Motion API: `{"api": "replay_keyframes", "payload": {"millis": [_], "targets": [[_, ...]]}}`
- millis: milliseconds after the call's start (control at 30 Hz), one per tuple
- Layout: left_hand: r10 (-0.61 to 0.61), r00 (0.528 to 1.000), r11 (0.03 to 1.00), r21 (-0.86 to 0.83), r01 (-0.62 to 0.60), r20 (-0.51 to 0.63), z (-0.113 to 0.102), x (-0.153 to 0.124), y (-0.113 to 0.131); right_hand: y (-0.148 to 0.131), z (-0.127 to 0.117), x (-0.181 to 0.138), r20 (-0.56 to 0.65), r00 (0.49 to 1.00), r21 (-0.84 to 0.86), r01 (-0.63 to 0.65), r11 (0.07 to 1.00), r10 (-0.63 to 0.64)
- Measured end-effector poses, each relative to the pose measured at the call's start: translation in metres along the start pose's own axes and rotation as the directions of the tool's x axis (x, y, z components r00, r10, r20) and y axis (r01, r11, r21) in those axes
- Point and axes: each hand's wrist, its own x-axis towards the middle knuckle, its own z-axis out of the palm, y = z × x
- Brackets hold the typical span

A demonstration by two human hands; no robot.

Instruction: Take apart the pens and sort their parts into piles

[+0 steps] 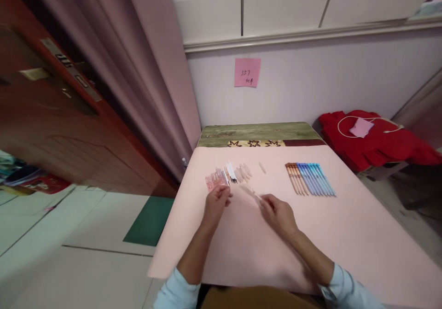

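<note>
My right hand (279, 213) pinches a slim pale pen part (251, 191), which points up and left over the table. My left hand (216, 204) is at the near edge of a row of pinkish patterned tubes (215, 178). Its thumb and fingers are closed together, and whatever they hold is too small to make out. Beside the tubes lie thin white refills with dark tips (231, 172). Several pale pink pointed pieces (243, 172) are right of the refills, and a single pale piece (262, 167) lies apart from them.
On the right side of the pink-covered table (331, 249) lies a row of brown, blue and turquoise pens (310, 179). Behind the table is a wall with a pink note (247, 72). Red cloth (376, 148) is at the right, a wooden door (86, 134) at the left.
</note>
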Motion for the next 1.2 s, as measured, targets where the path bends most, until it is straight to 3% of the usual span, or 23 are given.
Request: {"api": "replay_keyframes", "payload": {"millis": [67,167,233,267,367,533,667,800,933,1100,1200], "targets": [[-0.056,0.994,0.984,-0.166,0.071,0.093,0.025,-0.011,0.002,-0.013,0.000,0.005,0.052,0.999,0.212,-0.025,0.977,0.014],[-0.094,0.981,0.918,-0.366,0.151,0.168,0.048,-0.020,0.003,-0.022,-0.003,0.019,0.164,0.970,0.311,0.120,0.943,-0.177],[-0.131,0.983,0.884,-0.433,0.176,0.131,0.051,-0.021,0.003,-0.016,-0.010,0.038,0.164,0.962,0.232,0.177,0.956,-0.218],[-0.159,0.982,0.876,-0.444,0.189,0.104,0.050,-0.020,0.003,-0.010,-0.015,0.051,0.077,0.985,0.145,0.143,0.979,-0.155],[-0.241,0.969,0.872,-0.429,0.237,0.045,0.040,-0.018,0.005,0.015,-0.028,0.098,-0.202,0.975,-0.235,-0.139,0.962,0.091],[-0.272,0.962,0.876,-0.411,0.254,0.015,0.025,-0.020,0.005,0.037,-0.027,0.144,-0.198,0.967,-0.305,-0.218,0.927,0.162],[-0.294,0.956,0.879,-0.394,0.269,-0.004,0.016,-0.020,0.002,0.024,-0.010,0.142,-0.138,0.979,-0.295,-0.187,0.937,0.151],[-0.311,0.950,0.873,-0.401,0.278,-0.018,0.014,-0.016,-0.001,-0.009,0.018,0.129,-0.010,0.999,-0.248,-0.043,0.968,0.041],[-0.290,0.957,0.872,-0.413,0.262,-0.005,0.015,-0.015,0.000,-0.037,0.038,0.122,0.022,1.000,-0.265,0.027,0.964,-0.022],[-0.285,0.958,0.866,-0.431,0.251,-0.015,0.011,-0.015,0.005,-0.053,0.034,0.119,0.010,1.000,-0.319,0.028,0.947,-0.026],[-0.265,0.964,0.845,-0.478,0.242,0.020,0.009,-0.013,0.008,-0.059,0.027,0.097,-0.004,0.998,-0.260,0.054,0.964,-0.057]]}}
